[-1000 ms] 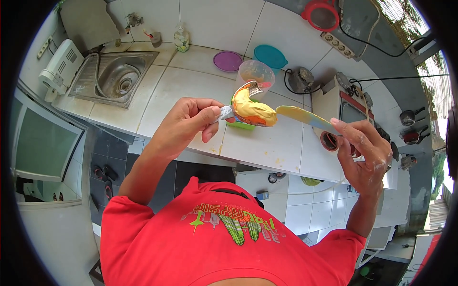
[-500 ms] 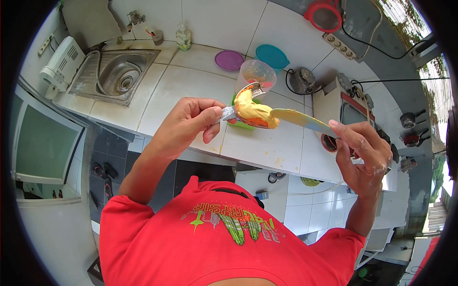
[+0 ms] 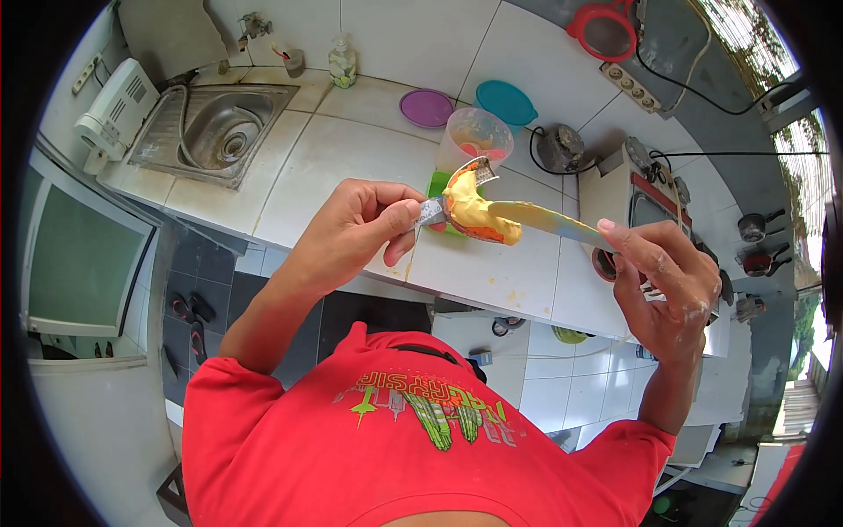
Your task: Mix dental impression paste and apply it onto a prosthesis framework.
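Observation:
My left hand pinches the silvery end of an opened margarine sachet between thumb and fingers. The sachet is spread wide, its orange-edged foil heaped with soft yellow margarine. From the other side, my right hand grips one end of a flat spatula smeared yellow, whose far tip touches the margarine. White smudges mark the right hand's fingers. Behind the sachet stand a clear plastic tub with something red inside and a green container, partly hidden.
Purple and teal lids lie at the back of the white tiled counter. A steel sink is at the left; a dark metal pot and a stove stand right. Yellow spots dot the counter's front.
The sachet sits slightly farther right in view, and the spatula's tip has slid a little left, deeper over the margarine. Both hands keep their holds.

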Demonstrator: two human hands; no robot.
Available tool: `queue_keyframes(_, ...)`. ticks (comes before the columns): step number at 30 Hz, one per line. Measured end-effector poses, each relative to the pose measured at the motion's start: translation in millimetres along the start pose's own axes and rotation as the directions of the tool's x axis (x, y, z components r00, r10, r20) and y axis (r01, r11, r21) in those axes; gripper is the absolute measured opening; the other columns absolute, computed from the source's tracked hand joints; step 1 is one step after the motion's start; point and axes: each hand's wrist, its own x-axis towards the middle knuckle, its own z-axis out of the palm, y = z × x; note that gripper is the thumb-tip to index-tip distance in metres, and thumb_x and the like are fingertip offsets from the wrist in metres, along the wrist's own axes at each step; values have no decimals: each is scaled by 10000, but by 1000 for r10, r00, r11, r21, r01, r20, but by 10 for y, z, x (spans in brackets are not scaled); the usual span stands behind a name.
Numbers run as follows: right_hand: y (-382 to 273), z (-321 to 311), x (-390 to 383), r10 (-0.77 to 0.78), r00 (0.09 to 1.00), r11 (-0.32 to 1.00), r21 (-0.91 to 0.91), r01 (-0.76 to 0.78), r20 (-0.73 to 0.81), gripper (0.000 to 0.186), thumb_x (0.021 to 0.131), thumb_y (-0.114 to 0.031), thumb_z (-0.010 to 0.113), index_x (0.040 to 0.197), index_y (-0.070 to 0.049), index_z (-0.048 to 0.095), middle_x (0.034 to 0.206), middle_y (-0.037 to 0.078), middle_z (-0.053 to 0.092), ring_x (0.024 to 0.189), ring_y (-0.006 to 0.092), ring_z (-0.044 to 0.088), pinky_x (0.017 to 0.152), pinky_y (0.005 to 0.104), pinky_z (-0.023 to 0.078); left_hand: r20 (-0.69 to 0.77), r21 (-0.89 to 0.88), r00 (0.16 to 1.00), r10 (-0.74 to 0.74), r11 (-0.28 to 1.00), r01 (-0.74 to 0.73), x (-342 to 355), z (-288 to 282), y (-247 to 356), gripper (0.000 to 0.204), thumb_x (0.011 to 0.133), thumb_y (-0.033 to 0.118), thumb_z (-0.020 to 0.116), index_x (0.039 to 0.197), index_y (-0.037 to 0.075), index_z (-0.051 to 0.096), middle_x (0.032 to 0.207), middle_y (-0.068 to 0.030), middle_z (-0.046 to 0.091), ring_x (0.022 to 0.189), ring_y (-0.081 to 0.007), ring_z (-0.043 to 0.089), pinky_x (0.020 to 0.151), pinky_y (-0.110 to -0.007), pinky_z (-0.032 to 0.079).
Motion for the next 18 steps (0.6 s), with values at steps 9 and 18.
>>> queue_keyframes(9, -19, 13, 65, -1, 996, 1000, 20, -1, 86, 481, 658, 113, 612, 1085, -91, 701, 745, 77, 636, 593, 135, 605, 479, 232, 478, 15, 42, 1000, 13, 999, -14, -14, -6, -30, 260, 955, 157, 504, 930, -72, 623, 694, -13, 533, 521, -29, 431, 516, -204, 359)
queue_keyframes(18, -31, 28, 117, 13, 994, 1000, 15, -15, 105, 462, 677, 108, 606, 1087, -84, 699, 746, 81, 633, 593, 132, 592, 476, 235, 469, -3, 76, 1000, 17, 997, -17, -24, -24, -36, 248, 943, 152, 505, 899, -54, 638, 550, 25, 510, 494, -21, 411, 456, -211, 313)
